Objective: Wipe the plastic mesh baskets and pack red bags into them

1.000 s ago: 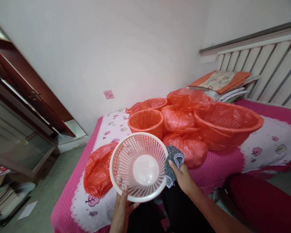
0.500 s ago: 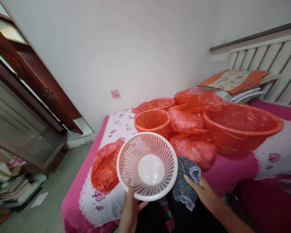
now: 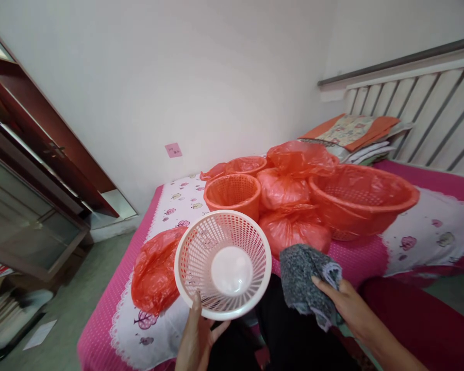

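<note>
My left hand (image 3: 201, 327) grips the near rim of a white plastic basket (image 3: 181, 278) with slotted sides, thumb over the edge and fingers underneath. The basket is tilted so its solid round bottom faces me. In my right hand (image 3: 342, 299) is a grey cloth (image 3: 305, 278) with a pale edging, pinched at its right end and hanging to the right of the basket, apart from it. A crumpled red plastic bag (image 3: 154, 273) lies on the bed just left of the basket.
On the bed (image 3: 112, 309) stand a small orange basket (image 3: 232, 203), a wide orange basket (image 3: 367, 221) lined with red plastic, and filled red bags (image 3: 294, 232). Folded fabric (image 3: 351, 131) is piled by the white radiator (image 3: 441, 113). A dark red seat (image 3: 417, 314) is at right.
The grey cloth in my right hand has moved right, away from the white basket's side. My left hand still holds the basket. The whole view has shifted slightly to the right.
</note>
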A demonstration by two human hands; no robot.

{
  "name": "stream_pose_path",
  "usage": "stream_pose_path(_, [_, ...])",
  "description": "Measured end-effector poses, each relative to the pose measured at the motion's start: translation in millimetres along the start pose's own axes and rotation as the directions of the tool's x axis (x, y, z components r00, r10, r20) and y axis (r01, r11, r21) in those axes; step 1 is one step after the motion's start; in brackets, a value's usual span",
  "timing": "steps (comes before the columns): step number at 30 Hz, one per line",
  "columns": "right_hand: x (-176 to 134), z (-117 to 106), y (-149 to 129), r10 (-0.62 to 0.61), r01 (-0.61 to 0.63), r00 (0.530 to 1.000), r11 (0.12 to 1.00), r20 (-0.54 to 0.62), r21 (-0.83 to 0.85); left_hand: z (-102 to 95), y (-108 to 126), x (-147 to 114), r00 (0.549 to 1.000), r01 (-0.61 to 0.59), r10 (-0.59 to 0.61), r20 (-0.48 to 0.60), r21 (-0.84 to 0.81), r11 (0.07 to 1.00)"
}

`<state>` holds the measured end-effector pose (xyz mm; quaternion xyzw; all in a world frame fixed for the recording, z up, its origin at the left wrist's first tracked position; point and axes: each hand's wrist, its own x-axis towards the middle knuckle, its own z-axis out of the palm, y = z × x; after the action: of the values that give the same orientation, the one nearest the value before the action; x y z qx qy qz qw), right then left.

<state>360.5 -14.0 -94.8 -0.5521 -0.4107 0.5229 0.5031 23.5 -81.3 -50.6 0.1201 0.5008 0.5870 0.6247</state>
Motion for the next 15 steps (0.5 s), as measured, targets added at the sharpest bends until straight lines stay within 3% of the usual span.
stream_pose_path(3, [16.7,-3.6,-24.5,-0.240,0.217,0.964,0.959,-0.112,-0.183,3.5,2.8,-6.5,1.000,-0.001,0.002,0.020,-0.044,0.999])
stream_pose_path(7, [32.0,-9.9,-52.8,-0.502,0.356,0.830,0.813,-0.244,-0.461,2.7,3.7,-7.8,0.998,0.005,0.001,0.055,-0.105,0.994])
stream_pose_path(11, [38.2,-5.9,-73.1,-0.755,0.473,0.603,0.597,-0.255,-0.648,-8.8,-0.5,-1.5,0.996,0.040,-0.025,0.085,-0.176,0.984])
stream_pose_path(15, [51.0,9.5,-82.8,-0.936,0.653,0.344,0.296,-0.075,-0.697,-19.8,-4.2,5.1,0.995,0.045,-0.029,0.098,-0.163,0.986])
